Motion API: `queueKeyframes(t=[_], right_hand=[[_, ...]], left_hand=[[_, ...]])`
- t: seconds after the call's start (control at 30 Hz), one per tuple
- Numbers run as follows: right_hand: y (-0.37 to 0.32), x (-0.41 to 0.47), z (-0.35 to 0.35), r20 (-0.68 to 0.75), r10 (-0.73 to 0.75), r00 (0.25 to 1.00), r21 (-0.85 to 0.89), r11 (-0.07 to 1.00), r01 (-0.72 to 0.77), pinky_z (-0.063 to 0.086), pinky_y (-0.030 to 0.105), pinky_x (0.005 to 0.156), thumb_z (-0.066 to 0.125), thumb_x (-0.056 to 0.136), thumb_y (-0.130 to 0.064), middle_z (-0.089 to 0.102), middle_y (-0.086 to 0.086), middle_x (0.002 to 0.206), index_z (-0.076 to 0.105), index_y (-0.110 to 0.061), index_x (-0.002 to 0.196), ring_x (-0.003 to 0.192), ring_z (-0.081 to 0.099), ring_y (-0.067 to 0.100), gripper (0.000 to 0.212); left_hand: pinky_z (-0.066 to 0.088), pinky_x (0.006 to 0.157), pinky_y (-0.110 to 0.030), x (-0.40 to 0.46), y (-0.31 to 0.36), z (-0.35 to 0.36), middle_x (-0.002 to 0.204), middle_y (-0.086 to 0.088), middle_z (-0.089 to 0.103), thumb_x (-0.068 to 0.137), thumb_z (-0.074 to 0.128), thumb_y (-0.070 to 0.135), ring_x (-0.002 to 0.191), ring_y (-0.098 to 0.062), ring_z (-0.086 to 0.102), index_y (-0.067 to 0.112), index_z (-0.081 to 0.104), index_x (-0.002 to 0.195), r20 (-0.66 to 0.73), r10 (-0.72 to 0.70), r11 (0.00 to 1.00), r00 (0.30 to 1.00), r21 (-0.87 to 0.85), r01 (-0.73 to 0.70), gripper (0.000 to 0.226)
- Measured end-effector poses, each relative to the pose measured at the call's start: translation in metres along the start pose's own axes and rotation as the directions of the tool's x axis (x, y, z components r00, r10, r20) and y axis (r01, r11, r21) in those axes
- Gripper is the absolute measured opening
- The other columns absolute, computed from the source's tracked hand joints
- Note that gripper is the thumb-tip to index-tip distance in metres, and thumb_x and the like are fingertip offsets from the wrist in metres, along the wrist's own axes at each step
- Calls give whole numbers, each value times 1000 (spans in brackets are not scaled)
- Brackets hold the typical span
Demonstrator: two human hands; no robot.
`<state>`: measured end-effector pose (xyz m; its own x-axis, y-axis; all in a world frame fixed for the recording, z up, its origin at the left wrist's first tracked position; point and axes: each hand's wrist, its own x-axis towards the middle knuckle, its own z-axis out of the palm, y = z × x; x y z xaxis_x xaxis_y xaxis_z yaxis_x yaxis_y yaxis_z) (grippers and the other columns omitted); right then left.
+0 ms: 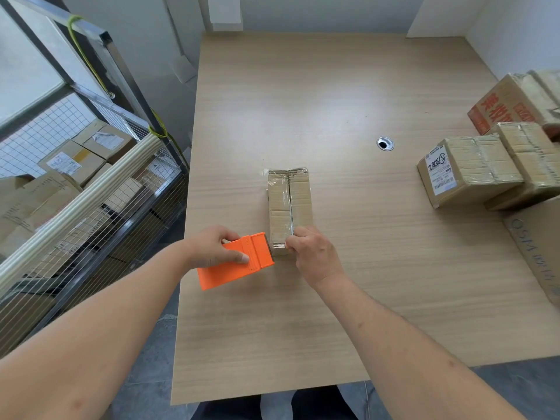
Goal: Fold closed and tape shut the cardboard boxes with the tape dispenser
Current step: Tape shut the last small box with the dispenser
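A small cardboard box lies on the wooden table, flaps folded shut, with clear tape along its centre seam and over the far end. My left hand grips an orange tape dispenser, whose front edge touches the box's near left corner. My right hand has its fingers curled at the near end of the box, pinching or pressing the tape there. The near face of the box is hidden behind both hands.
Taped cardboard boxes are stacked at the table's right edge, with a larger printed box behind and a flat carton in front. A cable grommet sits mid-table. A wire cage trolley full of parcels stands on the left.
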<state>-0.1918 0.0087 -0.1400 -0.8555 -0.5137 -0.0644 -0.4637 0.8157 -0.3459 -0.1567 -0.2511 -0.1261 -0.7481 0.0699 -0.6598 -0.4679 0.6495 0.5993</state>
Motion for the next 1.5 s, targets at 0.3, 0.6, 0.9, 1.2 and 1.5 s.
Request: queueKeyframes(t=[0.3,0.6,0.9,1.2,1.5], right_hand=[[-4,1,2,-9,6,1000,-27,1000,-6,40,32,55,56,76,15,55,5,82,62,-9,78,84,50,25,25],[-4,0,2,-5,-2,1000,-27,1000,2,38,31,56,53,75,16,55,4,83,61,-10,80,85,50,25,27],[-4,0,2,-6,3,1000,-30,1000,-3,43,32,57,52,75,16,53,4,83,59,-9,79,85,50,25,27],[-5,0,1,-5,0,1000,-25,1000,0,42,34,58,52,77,13,55,6,86,61,-9,83,87,51,27,25],[-4,-1,3,-37,-1,999,5,1000,1,36,33,54,54,72,17,52,6,80,58,-8,76,81,50,27,25]], left_hand=[[55,89,-39,4,9,5,99,10,72,57,84,63,95,-15,68,41,75,99,-30,-102,995,994,1,102,48],[53,98,-42,-1,16,-7,107,7,72,75,84,53,101,-18,68,35,73,113,23,-98,985,995,145,94,43],[47,98,-40,7,25,-10,122,6,56,74,86,53,113,-24,57,35,54,141,-2,-150,962,989,231,147,77],[43,87,-36,8,44,-10,113,7,55,76,84,52,104,-23,54,36,58,138,-26,-139,944,990,298,141,70],[43,74,-33,11,26,-5,101,5,66,83,71,54,94,-22,61,31,65,107,-392,35,847,919,500,181,34]])
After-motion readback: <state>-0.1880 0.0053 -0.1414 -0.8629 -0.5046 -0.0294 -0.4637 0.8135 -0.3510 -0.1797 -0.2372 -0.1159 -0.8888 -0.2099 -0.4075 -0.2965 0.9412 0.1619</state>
